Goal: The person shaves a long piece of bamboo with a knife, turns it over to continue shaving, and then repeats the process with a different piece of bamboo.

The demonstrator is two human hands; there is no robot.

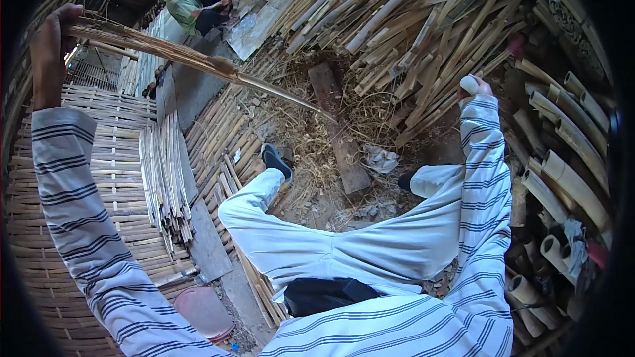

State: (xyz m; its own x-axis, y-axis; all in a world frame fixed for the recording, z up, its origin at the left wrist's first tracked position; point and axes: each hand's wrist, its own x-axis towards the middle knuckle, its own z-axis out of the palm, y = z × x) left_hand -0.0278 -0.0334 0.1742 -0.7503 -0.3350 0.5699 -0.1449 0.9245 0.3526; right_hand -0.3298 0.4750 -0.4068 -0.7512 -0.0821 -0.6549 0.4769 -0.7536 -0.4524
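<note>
At the upper left my left hand (49, 59) is raised, closed at the end of a long-handled knife (175, 51). Its rough wooden handle slants down to the right and runs into a narrow, shiny blade that overlaps the floor in this view. My right hand (485, 87) reaches out at the right, fingers closed around a pale, round-ended piece (469, 84) whose kind I cannot tell. Between my spread legs a worn wooden plank (340, 149) lies on the ground among curly bamboo shavings (301, 96).
Split bamboo strips (397, 13) are heaped ahead; bamboo tubes (572, 139) are stacked at the right. A woven bamboo panel (99, 192) and a strip bundle (165, 182) lie at the left, with a pink round seat (203, 313). Another person (188, 10) sits at the back.
</note>
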